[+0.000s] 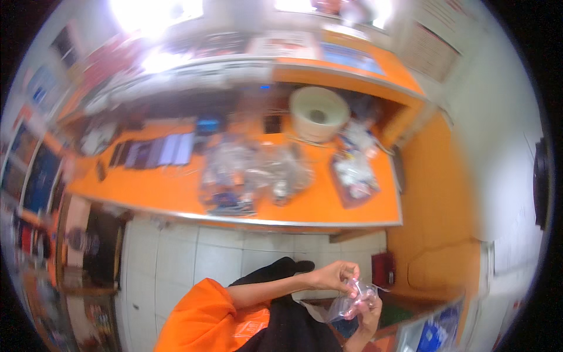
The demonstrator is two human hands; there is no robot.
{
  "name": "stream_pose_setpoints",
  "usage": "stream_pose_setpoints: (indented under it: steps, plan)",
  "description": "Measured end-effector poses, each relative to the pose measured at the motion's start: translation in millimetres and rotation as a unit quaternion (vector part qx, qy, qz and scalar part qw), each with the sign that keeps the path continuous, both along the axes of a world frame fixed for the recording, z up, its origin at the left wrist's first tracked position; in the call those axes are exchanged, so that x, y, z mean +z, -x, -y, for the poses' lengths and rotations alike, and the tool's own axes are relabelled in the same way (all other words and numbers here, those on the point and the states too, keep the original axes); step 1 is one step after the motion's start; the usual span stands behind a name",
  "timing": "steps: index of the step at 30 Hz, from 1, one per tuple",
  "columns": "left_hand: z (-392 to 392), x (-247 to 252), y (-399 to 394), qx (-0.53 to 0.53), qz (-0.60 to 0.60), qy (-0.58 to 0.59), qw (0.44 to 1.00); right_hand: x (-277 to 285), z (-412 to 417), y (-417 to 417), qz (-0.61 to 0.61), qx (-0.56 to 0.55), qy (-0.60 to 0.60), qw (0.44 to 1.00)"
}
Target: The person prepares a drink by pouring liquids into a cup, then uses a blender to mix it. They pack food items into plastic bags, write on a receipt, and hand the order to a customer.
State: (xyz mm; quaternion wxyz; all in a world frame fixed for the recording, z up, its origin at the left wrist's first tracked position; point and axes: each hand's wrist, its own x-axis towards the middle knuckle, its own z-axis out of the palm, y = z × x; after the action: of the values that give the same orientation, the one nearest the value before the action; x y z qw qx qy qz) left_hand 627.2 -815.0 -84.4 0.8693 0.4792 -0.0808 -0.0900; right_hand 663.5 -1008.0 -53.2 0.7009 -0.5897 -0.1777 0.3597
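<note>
Low at the right of the head view, in front of the person's dark-clad legs, a clear plastic bag [341, 306] is held in both hands. My left hand [336, 276] pinches its upper part between thumb and fingers. Just below and to the right, my right hand [367, 310] grips the bag from the other side. Something pinkish shows at the bag between the fingers; whether it is content or skin seen through the plastic cannot be told. The bag is apart from the orange desk [308, 213].
On the desk stand a whitish round bucket [319, 116], filled clear plastic bags [231, 176], another filled bag [354, 176] and a row of phone-like flat devices [154, 152]. A raised shelf [352, 68] runs behind. A dark red box [383, 269] is near the right panel.
</note>
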Motion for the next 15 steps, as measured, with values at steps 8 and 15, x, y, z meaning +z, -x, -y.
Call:
stream_pose_setpoints:
  steps: [8,15]
  plan:
    - [-148.5,15.0,199.9,0.318,-0.109,-0.003,0.942,13.5,-220.9,66.6,0.261,0.307,0.025,0.915]
    - [-304.3,-49.1,336.5,0.457,-0.117,-0.048,0.88,-12.3,-498.5,203.9,0.374,0.237,0.017,0.897]
